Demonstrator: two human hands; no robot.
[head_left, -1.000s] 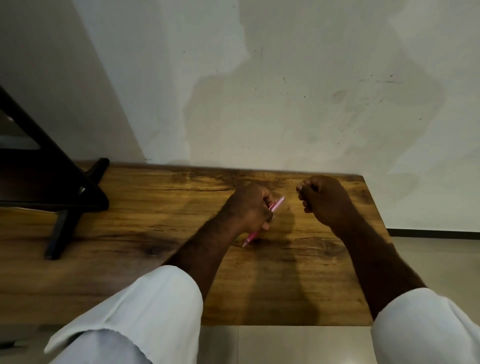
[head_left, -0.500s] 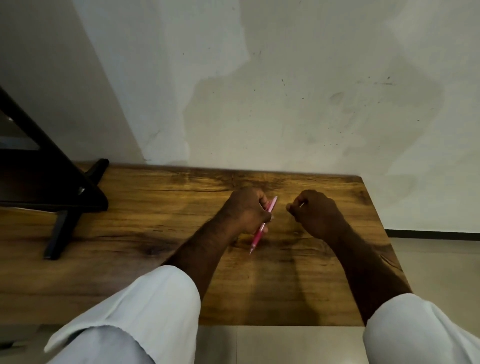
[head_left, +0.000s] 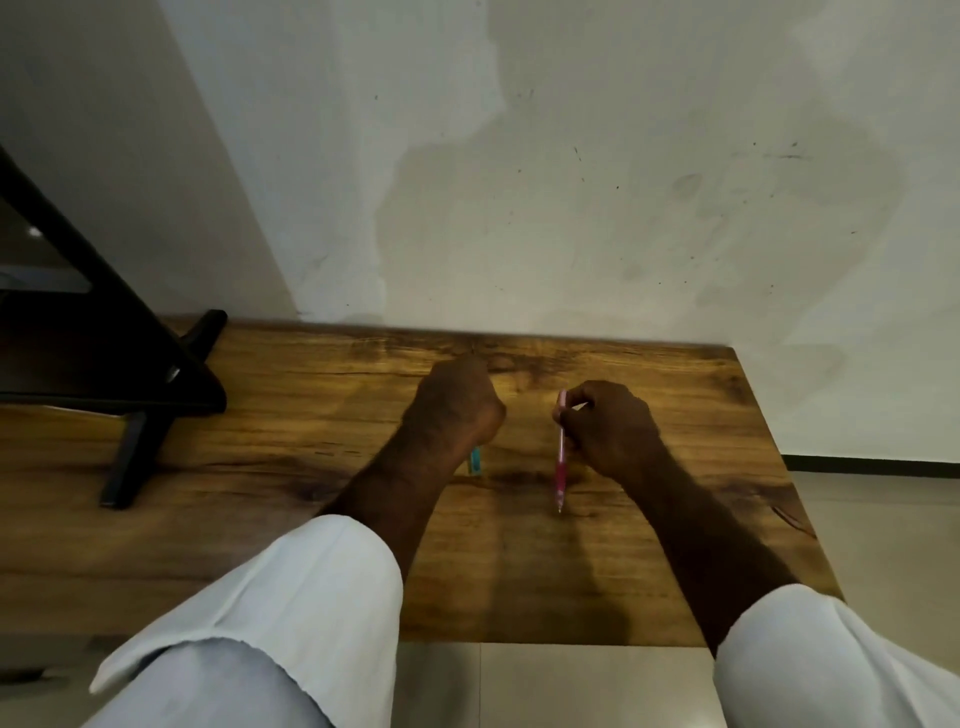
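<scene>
Right of centre on the table, your right hand (head_left: 608, 431) pinches a pink pen (head_left: 560, 462) near its upper end, thumb and fingertips curled round the barrel. The pen is slim and straight, with a pale pink top and a deeper, glossy pink lower section that narrows to a fine tip. It runs almost straight up and down in the frame, tip toward the bottom edge and close over the wood. You cannot tell whether the tip touches the surface.

Just left of it and well apart from the pen, your left hand (head_left: 457, 405) is balled into a fist, knuckles toward the wall. A short teal piece (head_left: 475, 462) pokes out below the heel of that hand. Whether the fist clasps it cannot be told from this view.

Both forearms are bare up to rolled white sleeves (head_left: 291, 613) of soft, creased cloth at the bottom of the frame. The table (head_left: 291, 457) is a flat rectangular slab of warm brown wood with dark streaky grain and a knot near its right edge. At the left, a black stand (head_left: 156, 395) with angular legs rests on it. Behind is a pale, scuffed and stained wall (head_left: 571, 208), and smooth light floor tiles (head_left: 545, 686) show along the bottom.
</scene>
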